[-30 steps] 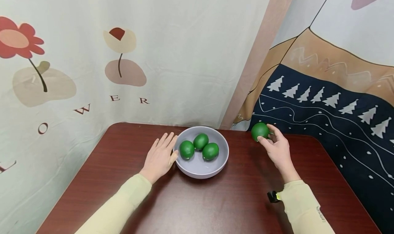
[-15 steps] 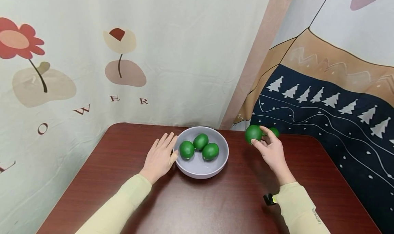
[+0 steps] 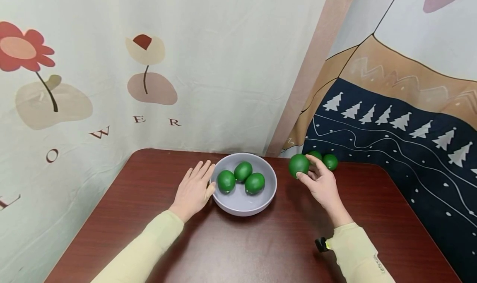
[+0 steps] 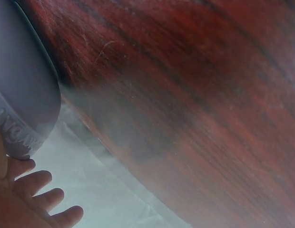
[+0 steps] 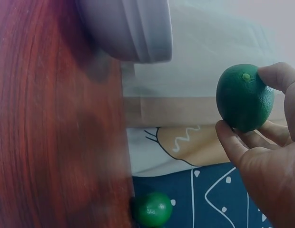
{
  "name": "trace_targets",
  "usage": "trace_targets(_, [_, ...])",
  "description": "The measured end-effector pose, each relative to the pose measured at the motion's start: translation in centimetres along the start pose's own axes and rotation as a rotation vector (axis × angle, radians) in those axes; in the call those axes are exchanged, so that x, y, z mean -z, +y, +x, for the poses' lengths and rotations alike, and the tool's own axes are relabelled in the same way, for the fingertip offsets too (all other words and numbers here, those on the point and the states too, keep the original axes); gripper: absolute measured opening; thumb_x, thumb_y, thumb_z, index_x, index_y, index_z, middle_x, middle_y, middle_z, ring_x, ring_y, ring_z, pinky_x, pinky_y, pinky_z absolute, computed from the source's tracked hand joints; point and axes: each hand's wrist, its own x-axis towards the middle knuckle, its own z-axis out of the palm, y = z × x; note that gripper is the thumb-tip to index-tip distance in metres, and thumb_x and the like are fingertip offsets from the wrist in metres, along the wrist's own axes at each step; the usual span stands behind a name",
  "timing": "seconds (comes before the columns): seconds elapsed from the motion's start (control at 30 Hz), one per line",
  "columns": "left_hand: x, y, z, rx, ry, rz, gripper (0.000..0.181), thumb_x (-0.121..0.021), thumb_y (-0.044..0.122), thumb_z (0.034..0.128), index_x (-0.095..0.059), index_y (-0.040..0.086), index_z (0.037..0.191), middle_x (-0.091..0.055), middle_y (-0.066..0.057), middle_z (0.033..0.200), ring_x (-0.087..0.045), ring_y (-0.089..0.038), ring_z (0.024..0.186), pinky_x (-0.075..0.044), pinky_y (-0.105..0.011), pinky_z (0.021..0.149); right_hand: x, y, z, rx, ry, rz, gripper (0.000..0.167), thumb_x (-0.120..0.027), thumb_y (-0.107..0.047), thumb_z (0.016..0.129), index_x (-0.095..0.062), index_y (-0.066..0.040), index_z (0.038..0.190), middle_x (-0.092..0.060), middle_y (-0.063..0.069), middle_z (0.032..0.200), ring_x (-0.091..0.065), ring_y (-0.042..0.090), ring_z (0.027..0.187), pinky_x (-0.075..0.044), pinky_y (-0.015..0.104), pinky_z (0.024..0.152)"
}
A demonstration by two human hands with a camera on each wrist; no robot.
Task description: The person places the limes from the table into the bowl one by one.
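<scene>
A lilac bowl [image 3: 243,212] stands near the back of the table with three green limes [image 3: 255,183] inside. My left hand [image 3: 192,188] lies against the bowl's left side, fingers straight and the thumb at the rim; the left wrist view shows those fingers [image 4: 35,183] by the bowl's wall [image 4: 28,71]. To the bowl's right, my right hand [image 3: 321,183] pinches another lime [image 3: 299,165] between thumb and fingers, raised over the table. That held lime [image 5: 245,97] has its pale stem end showing in the right wrist view.
Two more limes sit behind my right hand at the table's back edge: one lime [image 3: 330,161] in plain sight, the other lime [image 3: 315,155] partly covered by the fingers. A printed curtain [image 3: 223,88] hangs right behind the dark red table [image 3: 238,250].
My right hand has carried its lime leftward toward the bowl, uncovering the two limes behind it. The left hand and the bowl stay put.
</scene>
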Motion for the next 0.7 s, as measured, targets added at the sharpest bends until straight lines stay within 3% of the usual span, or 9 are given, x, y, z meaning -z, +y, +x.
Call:
trace_targets(0.5, [0.1,0.0,0.0,0.01,-0.011,-0.002,0.061,-0.051,0.034,0.1034,-0.043,0.007,0.157,-0.038,-0.012,0.165,-0.028,-0.034,0.155,-0.023,-0.054,0.126,-0.7,-0.2,-0.2,0.053,0.02,0.01,0.061,-0.075,0.001,0.089,-0.051,0.006,0.145,-0.061,0.03,0.132,-0.057,-0.011,0.104,-0.047,0.005,0.092])
trace_targets(0.67, [0.1,0.0,0.0,0.009,-0.006,-0.004,0.061,-0.051,0.033,0.1035,-0.044,0.006,0.157,-0.039,-0.013,0.164,-0.028,-0.034,0.155,-0.023,-0.055,0.126,-1.0,-0.5,-0.3,0.028,0.0,0.0,0.061,-0.076,-0.003,0.091,-0.052,0.003,0.146,-0.062,0.027,0.133,-0.058,-0.007,0.106,-0.046,0.005,0.094])
trace_targets(0.7, [0.1,0.0,0.0,0.009,-0.006,-0.005,0.061,-0.051,0.033,0.1035,-0.044,0.006,0.157,-0.039,-0.013,0.164,-0.028,-0.034,0.155,-0.023,-0.055,0.126,-1.1,-0.5,-0.3,0.022,-0.006,0.0,0.061,-0.076,-0.004,0.091,-0.052,0.002,0.146,-0.063,0.026,0.133,-0.06,-0.001,0.11,-0.045,0.005,0.095])
